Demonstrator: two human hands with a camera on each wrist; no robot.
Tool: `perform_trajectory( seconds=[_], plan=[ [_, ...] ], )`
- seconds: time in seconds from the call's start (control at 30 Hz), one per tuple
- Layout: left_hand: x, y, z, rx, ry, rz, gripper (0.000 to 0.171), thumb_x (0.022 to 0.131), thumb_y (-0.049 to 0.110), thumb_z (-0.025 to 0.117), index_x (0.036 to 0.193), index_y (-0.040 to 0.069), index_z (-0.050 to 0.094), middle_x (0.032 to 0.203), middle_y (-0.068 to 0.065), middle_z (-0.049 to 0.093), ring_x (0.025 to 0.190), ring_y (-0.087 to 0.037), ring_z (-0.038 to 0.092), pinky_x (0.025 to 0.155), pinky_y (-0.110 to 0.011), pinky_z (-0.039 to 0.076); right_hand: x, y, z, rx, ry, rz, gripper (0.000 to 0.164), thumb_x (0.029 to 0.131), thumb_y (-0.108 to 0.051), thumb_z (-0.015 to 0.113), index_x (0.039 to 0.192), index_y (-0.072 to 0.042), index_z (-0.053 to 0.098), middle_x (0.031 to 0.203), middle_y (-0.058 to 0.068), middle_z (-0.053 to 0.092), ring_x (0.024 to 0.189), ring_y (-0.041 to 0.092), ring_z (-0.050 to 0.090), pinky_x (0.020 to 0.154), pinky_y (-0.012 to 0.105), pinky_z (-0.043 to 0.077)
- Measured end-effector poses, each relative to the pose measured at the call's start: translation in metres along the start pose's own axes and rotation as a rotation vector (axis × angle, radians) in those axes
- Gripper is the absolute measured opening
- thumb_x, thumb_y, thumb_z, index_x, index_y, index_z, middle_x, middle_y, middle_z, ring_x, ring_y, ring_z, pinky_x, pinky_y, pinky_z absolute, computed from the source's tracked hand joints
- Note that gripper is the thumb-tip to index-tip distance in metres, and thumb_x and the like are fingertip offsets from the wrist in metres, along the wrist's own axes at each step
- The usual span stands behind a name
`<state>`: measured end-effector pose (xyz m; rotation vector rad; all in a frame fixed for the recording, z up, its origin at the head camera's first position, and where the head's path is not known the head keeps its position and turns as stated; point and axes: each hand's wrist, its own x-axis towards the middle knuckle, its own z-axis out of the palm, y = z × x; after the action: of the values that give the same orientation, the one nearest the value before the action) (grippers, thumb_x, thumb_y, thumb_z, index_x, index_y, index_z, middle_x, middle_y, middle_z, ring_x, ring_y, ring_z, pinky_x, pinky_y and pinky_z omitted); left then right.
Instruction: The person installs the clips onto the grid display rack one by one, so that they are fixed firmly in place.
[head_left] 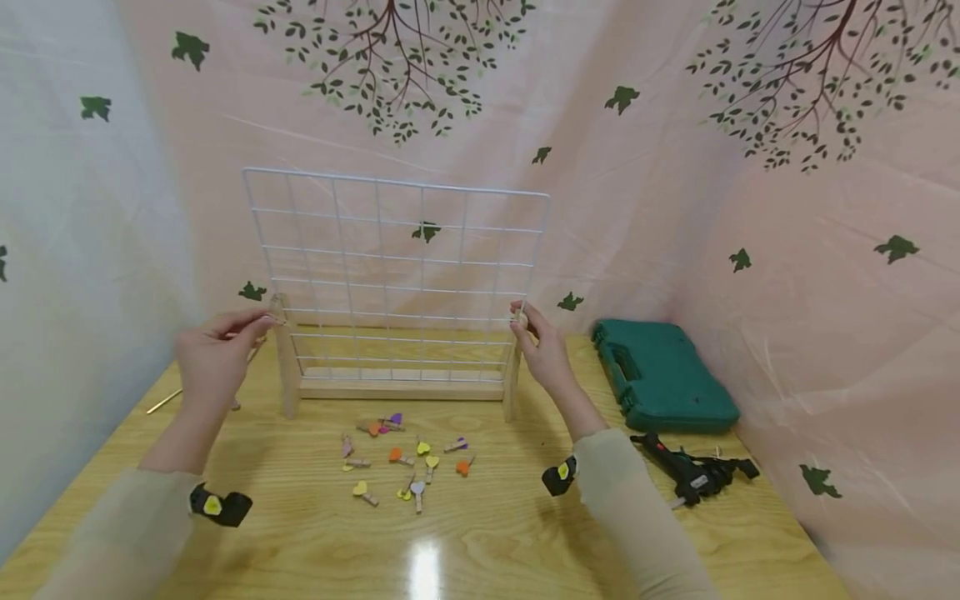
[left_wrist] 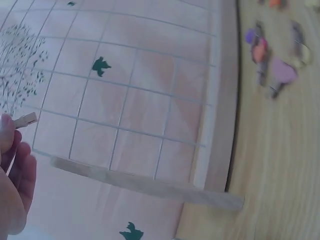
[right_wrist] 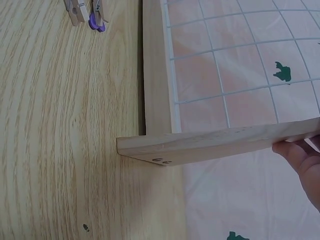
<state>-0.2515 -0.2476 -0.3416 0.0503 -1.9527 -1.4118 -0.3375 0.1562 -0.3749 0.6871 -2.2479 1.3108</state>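
A white wire grid (head_left: 377, 217) stands upright in a wooden stand (head_left: 401, 390) with an upright post at each end. My left hand (head_left: 217, 350) is beside the top of the left post (head_left: 287, 367). Between its thumb and fingers it pinches a small wooden clothespin (left_wrist: 26, 120), close to the grid's edge in the left wrist view. My right hand (head_left: 543, 346) grips the right post (right_wrist: 225, 142) near its top, by the other edge of the grid. Part of this hand is outside the right wrist view.
Several small clothespins (head_left: 417, 497) with coloured hearts lie on the table (head_left: 480, 533) before the stand. At the right are a green case (head_left: 667, 375) and a black glue gun (head_left: 697, 475). A thin gold stick (head_left: 163, 402) lies at left. Printed cloth (head_left: 615, 233) hangs behind.
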Motion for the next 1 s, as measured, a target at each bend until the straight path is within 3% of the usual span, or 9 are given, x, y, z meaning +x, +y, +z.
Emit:
perform_trajectory(
  seconds=[0.1, 0.2, 0.37, 0.5, 0.6, 0.67, 0.8, 0.9, 1.0],
  plan=[
    [0.012, 0.000, 0.004, -0.174, 0.124, -0.202, 0.026, 0.069, 0.019, 0.074, 0.089, 0.004, 0.071, 0.071, 0.015, 0.066, 0.065, -0.003, 0.059, 0.055, -0.011, 0.045, 0.000, 0.000, 0.000, -0.001, 0.007, -0.005, 0.032, 0.091, -0.018, 0.049, 0.122, -0.008, 0.050, 0.120, 0.015, 0.055, 0.112, 0.027, 0.052, 0.093, 0.039, 0.040],
    [0.024, -0.003, 0.008, -0.383, 0.248, -0.338, 0.030, 0.061, 0.018, 0.078, 0.085, 0.002, 0.072, 0.071, 0.007, 0.068, 0.070, -0.007, 0.060, 0.057, -0.012, 0.045, 0.000, 0.000, -0.001, 0.000, 0.008, 0.006, 0.032, 0.091, -0.018, 0.049, 0.122, -0.010, 0.051, 0.121, 0.014, 0.055, 0.112, 0.025, 0.052, 0.093, 0.037, 0.040],
    [0.037, -0.006, 0.015, -0.575, 0.382, -0.422, 0.033, 0.054, 0.015, 0.081, 0.081, 0.000, 0.071, 0.069, 0.002, 0.068, 0.074, -0.010, 0.061, 0.070, -0.016, 0.046, 0.000, -0.007, -0.002, 0.007, 0.002, 0.023, 0.033, 0.091, -0.015, 0.050, 0.122, -0.005, 0.051, 0.120, 0.016, 0.055, 0.110, 0.027, 0.053, 0.092, 0.037, 0.041],
    [0.042, -0.010, 0.022, -0.684, 0.418, -0.467, 0.031, 0.052, 0.011, 0.082, 0.080, 0.000, 0.071, 0.070, 0.000, 0.068, 0.074, -0.011, 0.062, 0.075, -0.018, 0.047, -0.002, -0.024, -0.004, 0.024, 0.009, 0.008, 0.031, 0.090, -0.006, 0.050, 0.120, 0.003, 0.050, 0.118, 0.023, 0.054, 0.108, 0.035, 0.053, 0.091, 0.043, 0.041],
    [0.043, -0.013, 0.028, -0.721, 0.426, -0.479, 0.030, 0.052, 0.010, 0.082, 0.078, 0.001, 0.071, 0.071, 0.000, 0.068, 0.075, -0.011, 0.063, 0.075, -0.018, 0.047, -0.003, -0.034, -0.005, 0.017, 0.017, 0.011, 0.031, 0.089, -0.003, 0.050, 0.120, 0.003, 0.050, 0.117, 0.025, 0.054, 0.108, 0.036, 0.053, 0.091, 0.044, 0.041],
    [0.043, -0.015, 0.031, -0.703, 0.426, -0.473, 0.030, 0.053, 0.012, 0.081, 0.079, 0.001, 0.071, 0.072, 0.001, 0.068, 0.076, -0.010, 0.062, 0.074, -0.017, 0.047, -0.003, -0.035, -0.006, 0.016, 0.019, 0.016, 0.031, 0.089, -0.004, 0.050, 0.120, 0.002, 0.050, 0.116, 0.025, 0.054, 0.107, 0.036, 0.053, 0.091, 0.043, 0.041],
    [0.039, -0.017, 0.035, -0.624, 0.398, -0.460, 0.030, 0.056, 0.017, 0.080, 0.083, 0.005, 0.071, 0.074, 0.003, 0.065, 0.076, -0.008, 0.056, 0.066, -0.014, 0.045, -0.002, -0.015, -0.004, 0.006, 0.011, 0.013, 0.031, 0.091, -0.011, 0.050, 0.121, -0.004, 0.051, 0.117, 0.021, 0.056, 0.107, 0.031, 0.054, 0.090, 0.041, 0.042],
    [0.035, -0.018, 0.033, -0.494, 0.357, -0.440, 0.028, 0.061, 0.021, 0.079, 0.085, 0.011, 0.070, 0.079, 0.005, 0.058, 0.073, -0.006, 0.048, 0.055, -0.013, 0.041, -0.002, -0.004, -0.002, 0.000, 0.006, 0.011, 0.032, 0.091, -0.015, 0.050, 0.122, -0.007, 0.051, 0.118, 0.019, 0.056, 0.108, 0.029, 0.054, 0.090, 0.040, 0.043],
    [0.025, -0.018, 0.029, -0.274, 0.302, -0.347, 0.028, 0.067, 0.026, 0.076, 0.091, 0.016, 0.066, 0.080, 0.007, 0.052, 0.071, -0.004, 0.043, 0.051, -0.012, 0.036, -0.003, -0.016, -0.003, 0.009, 0.012, 0.015, 0.032, 0.091, -0.012, 0.050, 0.122, -0.003, 0.050, 0.118, 0.021, 0.055, 0.108, 0.031, 0.054, 0.090, 0.043, 0.042]
  ],
)
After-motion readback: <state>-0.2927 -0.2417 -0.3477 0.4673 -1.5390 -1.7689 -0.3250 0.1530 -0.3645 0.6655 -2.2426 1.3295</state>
